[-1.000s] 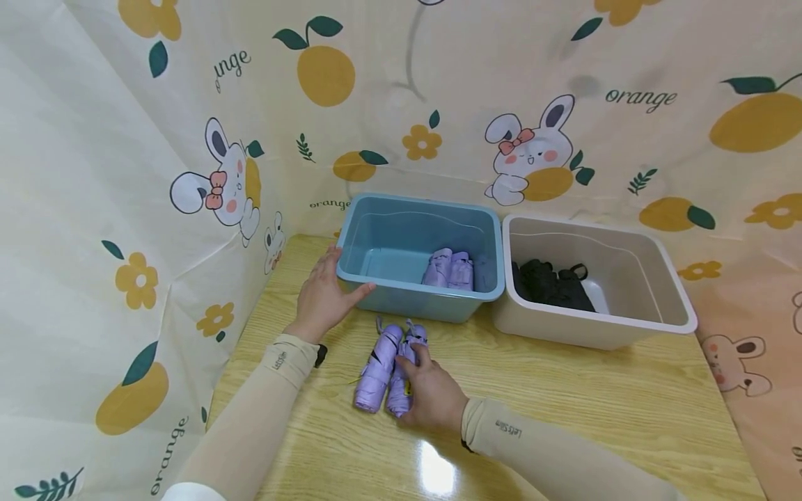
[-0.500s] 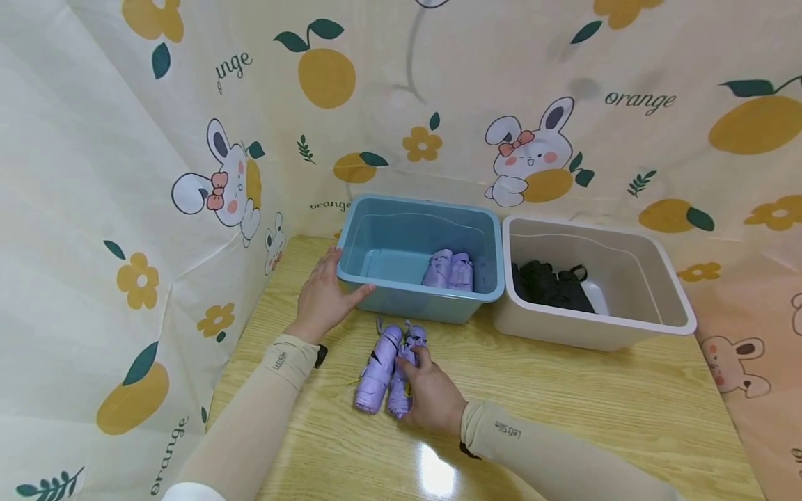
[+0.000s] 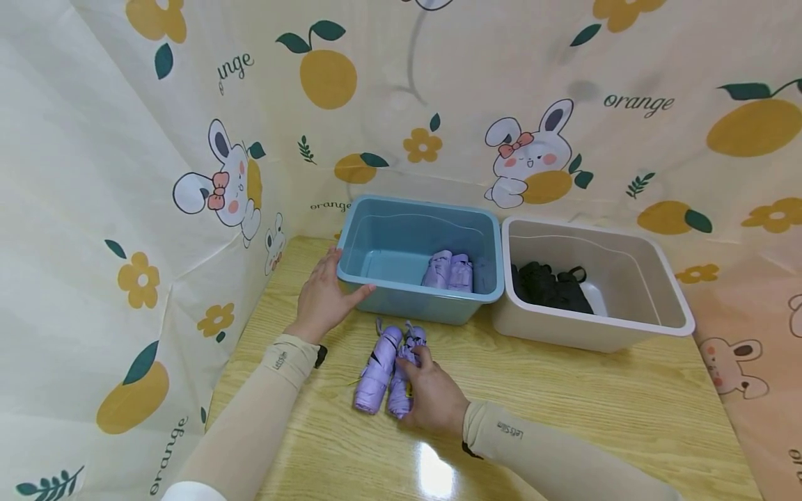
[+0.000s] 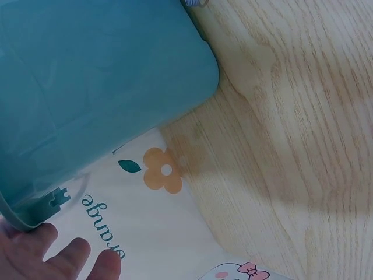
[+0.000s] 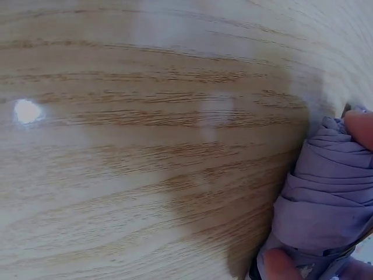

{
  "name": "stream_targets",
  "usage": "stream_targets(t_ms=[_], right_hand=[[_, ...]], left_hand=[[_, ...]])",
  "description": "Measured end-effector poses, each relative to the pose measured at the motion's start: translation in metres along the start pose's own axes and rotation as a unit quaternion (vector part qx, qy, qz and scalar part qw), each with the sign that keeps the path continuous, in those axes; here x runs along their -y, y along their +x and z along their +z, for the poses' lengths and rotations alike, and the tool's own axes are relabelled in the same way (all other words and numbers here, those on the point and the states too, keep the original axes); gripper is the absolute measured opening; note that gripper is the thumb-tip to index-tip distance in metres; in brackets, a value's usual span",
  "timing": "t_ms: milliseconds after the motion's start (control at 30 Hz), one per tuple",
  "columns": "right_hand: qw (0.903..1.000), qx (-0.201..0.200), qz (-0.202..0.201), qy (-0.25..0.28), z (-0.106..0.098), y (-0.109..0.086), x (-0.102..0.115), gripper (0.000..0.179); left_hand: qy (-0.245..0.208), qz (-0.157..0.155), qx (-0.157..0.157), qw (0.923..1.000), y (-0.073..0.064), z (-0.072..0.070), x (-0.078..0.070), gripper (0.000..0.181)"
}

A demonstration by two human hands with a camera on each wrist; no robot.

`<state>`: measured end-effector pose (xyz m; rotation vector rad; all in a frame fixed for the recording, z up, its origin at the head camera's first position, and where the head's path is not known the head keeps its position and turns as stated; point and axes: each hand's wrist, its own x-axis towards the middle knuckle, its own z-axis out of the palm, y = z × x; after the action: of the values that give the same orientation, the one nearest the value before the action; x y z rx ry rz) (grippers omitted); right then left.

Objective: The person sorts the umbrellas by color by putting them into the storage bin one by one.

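Observation:
Two folded purple umbrellas lie side by side on the wooden table. My right hand (image 3: pixel 435 398) grips the right umbrella (image 3: pixel 399 395) with thumb and fingers on its sides; close up, its wrapped cloth (image 5: pixel 326 201) shows in the right wrist view. The left umbrella (image 3: pixel 377 374) lies against it, untouched by my hands. My left hand (image 3: pixel 321 300), fingers spread, rests at the left front corner of a blue bin (image 3: pixel 413 299); in the left wrist view its fingertips (image 4: pixel 73 256) are at the bin's rim. Two more purple umbrellas (image 3: pixel 447 271) are inside that bin.
A beige bin (image 3: pixel 595 327) stands right beside the blue one, holding black folded items (image 3: pixel 554 289), possibly umbrellas. Behind and to the left hangs a printed cloth (image 3: pixel 388 125) with oranges and rabbits. The wooden table (image 3: pixel 564 390) stretches to the right.
Both hands and the umbrellas stay in place; only the head view shifts very slightly.

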<state>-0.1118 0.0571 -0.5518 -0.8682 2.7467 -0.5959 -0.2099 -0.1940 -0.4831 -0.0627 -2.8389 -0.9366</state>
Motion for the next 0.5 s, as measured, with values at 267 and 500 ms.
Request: stream_targets(t_ms=[267, 500], right_hand=[[0.9998, -0.017, -0.010, 0.002, -0.0004, -0.0022, -0.0018, 0.099], [0.9999, -0.015, -0.003, -0.001, -0.0025, -0.0031, -0.0017, 0.103]], left_hand=[[-0.001, 0.002, -0.002, 1.0000, 0.0004, 0.0003, -0.0003, 0.101], [0.003, 0.003, -0.002, 1.0000, 0.0004, 0.0010, 0.0001, 0.102]])
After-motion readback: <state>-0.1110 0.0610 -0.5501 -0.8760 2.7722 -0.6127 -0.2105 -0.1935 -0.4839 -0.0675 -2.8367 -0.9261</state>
